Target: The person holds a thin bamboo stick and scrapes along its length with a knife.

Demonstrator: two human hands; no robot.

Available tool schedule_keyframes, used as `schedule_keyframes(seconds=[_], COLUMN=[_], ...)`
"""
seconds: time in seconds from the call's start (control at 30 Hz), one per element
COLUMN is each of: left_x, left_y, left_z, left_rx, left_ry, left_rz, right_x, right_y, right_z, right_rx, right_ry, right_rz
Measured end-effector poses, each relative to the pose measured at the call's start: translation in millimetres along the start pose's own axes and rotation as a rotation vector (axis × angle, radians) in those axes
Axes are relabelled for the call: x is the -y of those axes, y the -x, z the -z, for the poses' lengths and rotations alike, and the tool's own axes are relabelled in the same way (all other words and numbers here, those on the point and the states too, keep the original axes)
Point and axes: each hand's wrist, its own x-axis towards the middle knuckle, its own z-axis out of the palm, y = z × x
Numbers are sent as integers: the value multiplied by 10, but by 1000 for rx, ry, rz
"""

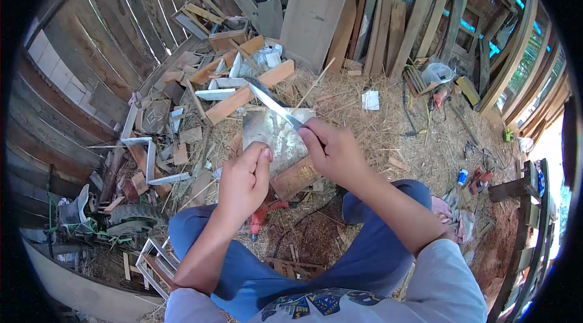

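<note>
In the head view, my right hand (328, 151) grips a knife by its handle. The knife's blade (270, 101) points up and to the left, over the straw and the wood pieces. My left hand (246, 177) is closed in a fist to the left of it, and whatever it may hold is hidden. Below and between my hands lies a worn, pale square board (258, 127) with scuffs on its surface. A wooden block (294, 180) sits at the near edge of this board, partly behind my right hand.
A red power drill (258, 223) lies between my legs. Wood scraps (252, 92) and white frame pieces (150, 159) are piled at left. Long planks (319, 13) lean on the back wall. A blue can (463, 176) and a red tool (481, 180) lie at right.
</note>
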Motion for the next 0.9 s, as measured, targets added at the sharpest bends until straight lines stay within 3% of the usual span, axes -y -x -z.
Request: schedule_keyframes(seconds=[0.2, 0.23, 0.33, 0.37, 0.47, 0.5, 0.6, 0.63, 0.67, 0.87, 0.9], left_x=[-35, -7, -6, -12, -38, -23, 28, -21, -47, 24, 9], left_y=[30, 18, -11, 6, 35, 18, 16, 14, 33, 20, 25], left_z=[8, -1, 14, 19, 14, 8, 27, 48, 48, -22, -5], left_rx=[8, 6, 10, 10, 4, -4, -12, 10, 29, -12, -8], left_ry=[-3, 14, 19, 18, 13, 13, 18, 4, -6, 33, 32], left_rz=[-26, -9, 5, 8, 5, -2, -13, -1, 16, 2, 3], right_x=[-167, -22, -18, -146, -95, -47, -59, -69, -72, -77, -39], right_y=[-81, 27, 21, -74, -109, -29, -39, -131, -97, -38, -153], right_z=[51, 14, 3, 60, 74, 16, 63, 152, 135, 12, 145], right_rx=[-47, 52, 25, -26, -74, -29, 8, -7, 0, -1, 3], right_ry=[4, 48, 35, -20, 24, 34, 17, 16, 15, 6, 12], right_rz=[-120, -42, 52, -62, -90, 12, 23, -117, -127, 52, -117])
